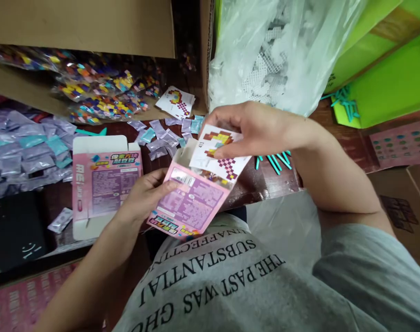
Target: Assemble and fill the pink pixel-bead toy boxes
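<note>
You sat at a dark wooden table (265, 182) crowded with cardboard boxes, purple and teal packets (26, 147), bags of coloured pieces (99, 92) and a clear plastic bag (275, 50). Your left hand (144, 196) gripped a pink box (192, 203) at its edge, thumb lying on top. Your right hand (251, 129) pinched a white card (219, 154) just above the box's open end, fingers closed around it. The card showed a pixel pattern (yellow, maroon and purple squares). A flattened pink box (104, 182) lay nearby.
</note>
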`<action>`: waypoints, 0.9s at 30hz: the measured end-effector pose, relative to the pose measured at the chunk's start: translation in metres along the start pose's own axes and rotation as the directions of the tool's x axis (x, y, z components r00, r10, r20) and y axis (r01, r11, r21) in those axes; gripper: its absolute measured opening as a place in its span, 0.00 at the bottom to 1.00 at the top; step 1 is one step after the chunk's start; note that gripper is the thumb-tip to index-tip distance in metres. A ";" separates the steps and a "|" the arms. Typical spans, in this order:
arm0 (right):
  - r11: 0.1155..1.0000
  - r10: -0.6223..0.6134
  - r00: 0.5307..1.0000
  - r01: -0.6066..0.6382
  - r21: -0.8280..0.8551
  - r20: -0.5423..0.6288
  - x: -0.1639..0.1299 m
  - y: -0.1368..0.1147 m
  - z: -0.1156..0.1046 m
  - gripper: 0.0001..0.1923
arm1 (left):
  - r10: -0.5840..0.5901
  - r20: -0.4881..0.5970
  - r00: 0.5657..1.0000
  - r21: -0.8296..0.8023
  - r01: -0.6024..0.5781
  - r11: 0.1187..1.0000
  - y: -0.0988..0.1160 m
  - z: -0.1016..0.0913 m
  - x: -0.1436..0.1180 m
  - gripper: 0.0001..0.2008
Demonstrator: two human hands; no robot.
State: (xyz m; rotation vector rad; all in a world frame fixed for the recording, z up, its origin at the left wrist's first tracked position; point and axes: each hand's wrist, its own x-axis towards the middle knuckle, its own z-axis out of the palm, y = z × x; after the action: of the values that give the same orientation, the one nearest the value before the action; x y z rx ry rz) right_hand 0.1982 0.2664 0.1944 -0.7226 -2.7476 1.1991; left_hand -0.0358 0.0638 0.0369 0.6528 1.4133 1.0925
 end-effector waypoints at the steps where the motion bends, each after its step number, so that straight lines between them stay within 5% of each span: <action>1: 0.999 0.031 1.000 -0.031 0.032 0.002 0.004 0.003 -0.001 0.16 | 0.055 0.040 0.998 0.015 -0.056 0.998 0.001 -0.001 -0.002 0.26; 5: 0.996 -0.019 0.998 0.024 -0.085 0.055 0.014 0.011 0.017 0.22 | 0.162 0.102 0.982 0.072 -0.170 0.983 0.005 0.003 -0.009 0.24; 10: 0.926 -0.187 0.980 0.154 -0.345 -0.066 0.010 0.002 0.052 0.37 | 0.132 -0.037 0.991 0.006 -0.132 0.991 -0.009 0.002 -0.017 0.27; 14: 0.928 -0.206 0.965 0.140 -0.346 -0.163 0.020 0.006 0.063 0.33 | 0.104 -0.168 0.980 -0.149 -0.129 0.980 -0.028 -0.010 -0.025 0.27; 21: 0.824 -0.409 0.910 0.401 -0.400 0.071 0.031 -0.008 0.086 0.30 | 0.173 -0.191 0.966 -0.079 -0.191 0.978 -0.034 -0.024 -0.030 0.27; 25: 0.920 -0.285 0.915 0.177 -0.350 -0.286 0.037 0.002 0.075 0.28 | 0.287 -0.381 0.879 0.116 -0.262 0.958 -0.037 -0.039 -0.059 0.23; 27: 0.947 -0.174 0.921 0.059 -0.316 -0.348 0.057 0.020 0.079 0.26 | 0.331 -0.383 0.862 0.244 -0.251 0.937 -0.041 -0.043 -0.077 0.19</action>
State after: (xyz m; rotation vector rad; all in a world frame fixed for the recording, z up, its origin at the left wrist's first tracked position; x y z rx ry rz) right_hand 0.1371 0.2501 0.1176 -0.7079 -2.6216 0.5506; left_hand -0.0561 -0.0310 0.0293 0.8207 1.8471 1.4123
